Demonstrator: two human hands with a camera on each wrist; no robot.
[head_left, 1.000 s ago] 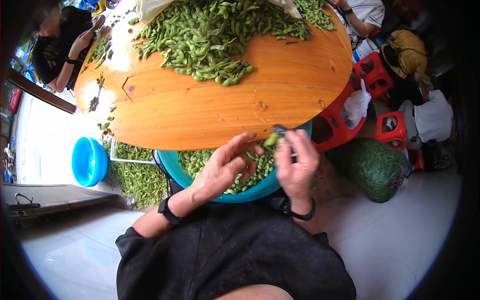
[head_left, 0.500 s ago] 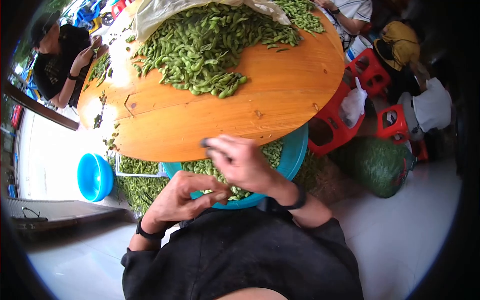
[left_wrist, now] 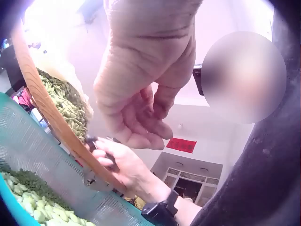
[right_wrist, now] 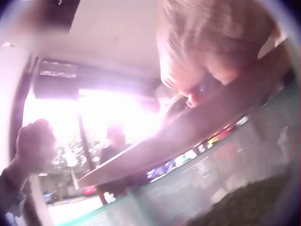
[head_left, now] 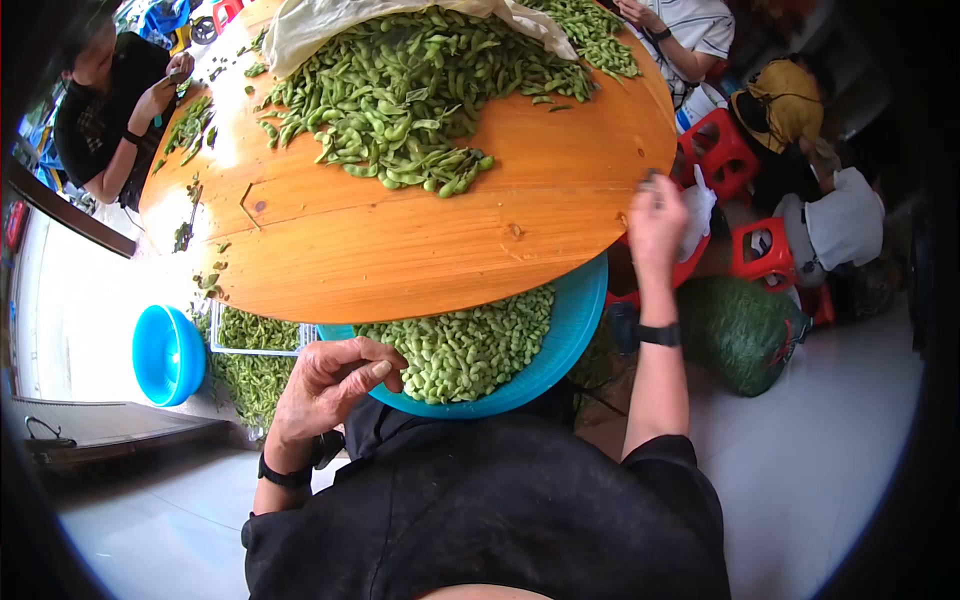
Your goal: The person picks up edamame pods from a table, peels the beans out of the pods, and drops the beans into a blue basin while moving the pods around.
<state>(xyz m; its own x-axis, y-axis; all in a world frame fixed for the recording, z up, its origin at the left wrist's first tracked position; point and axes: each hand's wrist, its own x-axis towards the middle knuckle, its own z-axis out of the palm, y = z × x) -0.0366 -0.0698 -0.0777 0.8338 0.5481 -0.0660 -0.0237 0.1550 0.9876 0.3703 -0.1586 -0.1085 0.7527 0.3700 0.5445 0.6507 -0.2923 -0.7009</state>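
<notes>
My left hand (head_left: 335, 385) hovers at the front left rim of a blue-green basin (head_left: 575, 330) of shelled green beans (head_left: 465, 350). Its fingers hang loosely curled, and in the left wrist view nothing shows between the left fingers (left_wrist: 141, 139). Out past the table's right edge is my right hand (head_left: 658, 220), slightly blurred, with fingers bent. A small dark thing (head_left: 652, 176) shows at its fingertips; I cannot tell whether it is held or worn. A heap of green soybean pods (head_left: 400, 100) covers the back of the wooden table (head_left: 420, 240).
A pale cloth (head_left: 310, 35) lies over the heap's back. Left on the floor are a blue tub (head_left: 170, 355) and many pods (head_left: 255, 375). Red stools (head_left: 720, 150), a white plastic bag (head_left: 697, 215) and a full green sack (head_left: 740, 335) stand right. Other people sit around.
My right hand came across to my left hand over the basin, then swung far right past the table edge. The left hand moved back and left, and the pod seen earlier between the hands is gone from view.
</notes>
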